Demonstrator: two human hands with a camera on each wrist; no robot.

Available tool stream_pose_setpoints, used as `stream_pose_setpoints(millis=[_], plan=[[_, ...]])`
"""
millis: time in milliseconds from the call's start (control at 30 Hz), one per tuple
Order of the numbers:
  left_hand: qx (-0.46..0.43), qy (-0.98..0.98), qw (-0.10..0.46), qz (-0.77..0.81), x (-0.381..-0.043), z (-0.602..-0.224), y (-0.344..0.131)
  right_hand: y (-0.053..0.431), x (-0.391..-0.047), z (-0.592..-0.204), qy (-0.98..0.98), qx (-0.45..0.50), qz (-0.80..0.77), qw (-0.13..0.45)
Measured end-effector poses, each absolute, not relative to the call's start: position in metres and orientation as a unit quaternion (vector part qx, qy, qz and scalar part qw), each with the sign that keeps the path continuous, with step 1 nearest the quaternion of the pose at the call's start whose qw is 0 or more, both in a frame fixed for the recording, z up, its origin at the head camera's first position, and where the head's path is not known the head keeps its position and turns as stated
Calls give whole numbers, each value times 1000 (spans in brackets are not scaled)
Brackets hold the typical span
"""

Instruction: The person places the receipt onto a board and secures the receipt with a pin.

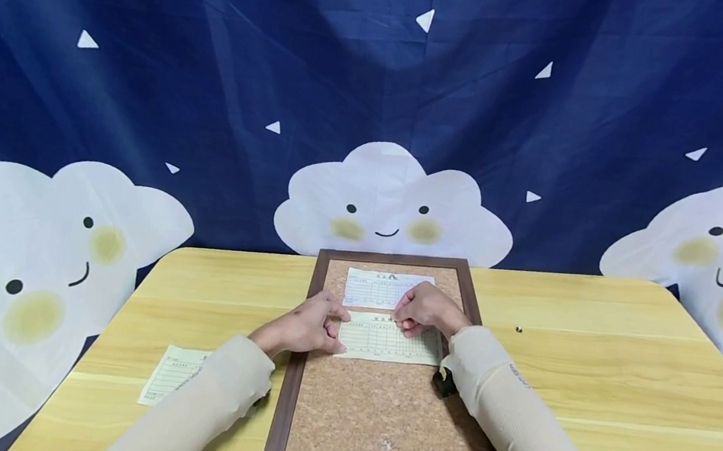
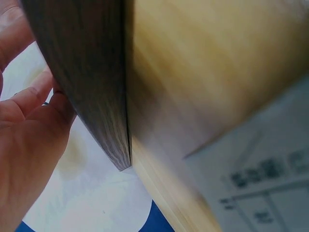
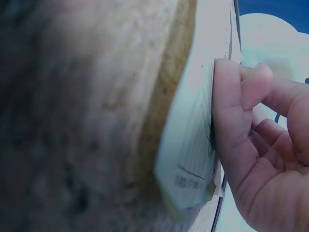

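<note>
A cork board (image 1: pixel 376 420) in a dark wooden frame lies on the table. On it are two printed paper slips: a white one (image 1: pixel 363 287) at the top and a pale yellow one (image 1: pixel 376 343) just below. My left hand (image 1: pixel 307 324) reaches over the frame's left side, thumb and forefinger spread along the yellow slip's left edge. At that slip's top edge, near its middle, my right hand (image 1: pixel 426 312) has its fingers curled, thumb against forefinger; the fingertips hide whatever small thing they pinch. In the right wrist view the yellow slip's near corner (image 3: pixel 181 181) stands up off the cork.
Another pale yellow slip (image 1: pixel 174 373) lies on the table left of the board, partly under my left sleeve. A tiny shiny metal piece (image 1: pixel 518 328) sits on the table (image 1: pixel 625 370) to the right. A blue curtain (image 1: pixel 242 85) with white clouds hangs behind.
</note>
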State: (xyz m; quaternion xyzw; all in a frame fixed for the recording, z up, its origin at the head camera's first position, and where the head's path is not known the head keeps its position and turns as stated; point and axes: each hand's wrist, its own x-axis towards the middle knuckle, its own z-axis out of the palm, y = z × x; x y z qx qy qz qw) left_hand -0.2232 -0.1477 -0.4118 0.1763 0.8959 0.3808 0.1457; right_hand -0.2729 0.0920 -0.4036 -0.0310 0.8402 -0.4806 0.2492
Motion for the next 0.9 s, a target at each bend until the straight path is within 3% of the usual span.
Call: stream_pose_setpoints(millis=[900], plan=[[170, 899, 151, 374, -222, -410, -146, 90, -271, -403, 861, -39, -450, 232]])
